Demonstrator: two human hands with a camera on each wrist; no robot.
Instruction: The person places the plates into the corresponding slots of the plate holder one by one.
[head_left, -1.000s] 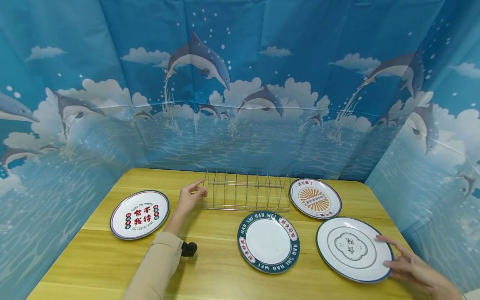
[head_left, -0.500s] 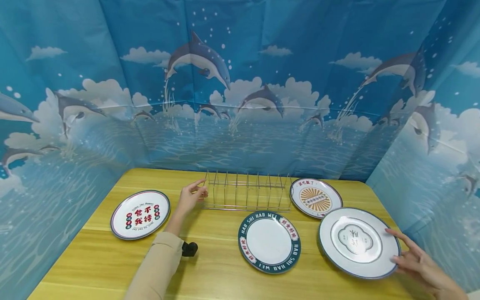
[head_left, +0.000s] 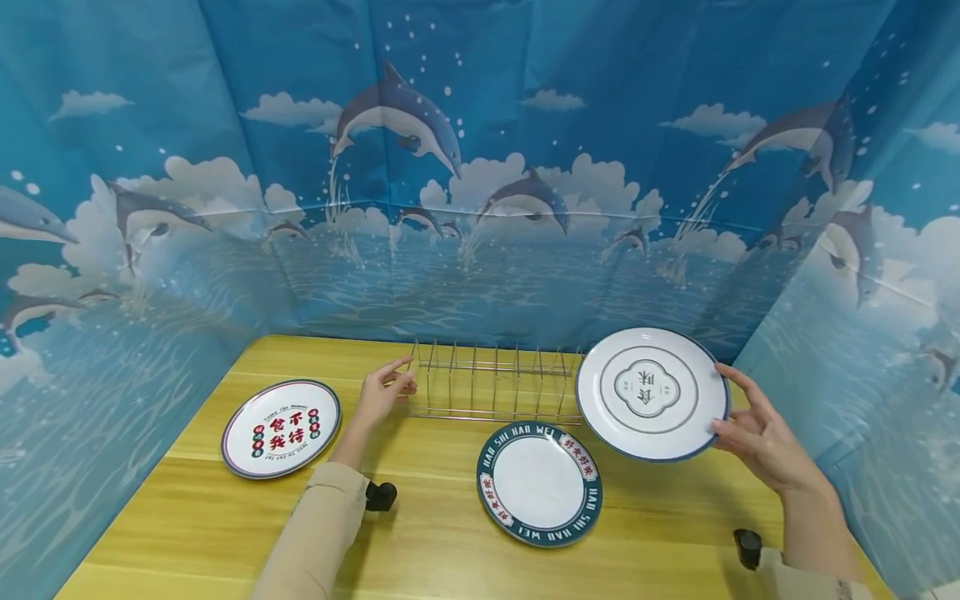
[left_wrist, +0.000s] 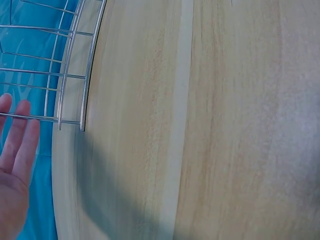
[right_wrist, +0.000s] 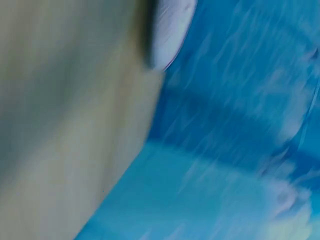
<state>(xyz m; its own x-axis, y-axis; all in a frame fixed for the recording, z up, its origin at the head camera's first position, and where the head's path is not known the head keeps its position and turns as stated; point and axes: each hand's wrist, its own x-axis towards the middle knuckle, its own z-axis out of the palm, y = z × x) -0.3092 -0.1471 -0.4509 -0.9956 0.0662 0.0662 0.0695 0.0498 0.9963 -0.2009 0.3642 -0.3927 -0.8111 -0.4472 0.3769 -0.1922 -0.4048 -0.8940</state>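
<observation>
A white plate [head_left: 647, 395] with a blue rim and grey lettering is raised and tilted at the back right. My right hand [head_left: 765, 433] grips its right edge, thumb on the near face. My left hand [head_left: 384, 395] holds the left end of the wire dish rack [head_left: 495, 414]. In the left wrist view, fingers [left_wrist: 22, 145] of that hand lie against the rack's end wire. The sunburst-patterned plate is hidden behind the raised plate in the head view. A blurred white plate edge [right_wrist: 170, 35] shows in the right wrist view; which plate cannot be told.
A green-rimmed plate [head_left: 538, 483] lies in front of the rack. Farther left lies a plate with red characters [head_left: 282, 429]. The wooden table [head_left: 442, 533] ends at a dolphin-print curtain [head_left: 480, 292] behind and at the sides.
My right hand has lifted the blue-rimmed plate off the table and carried it up and left, over the sunburst plate, beside the rack. The left hand stays on the rack.
</observation>
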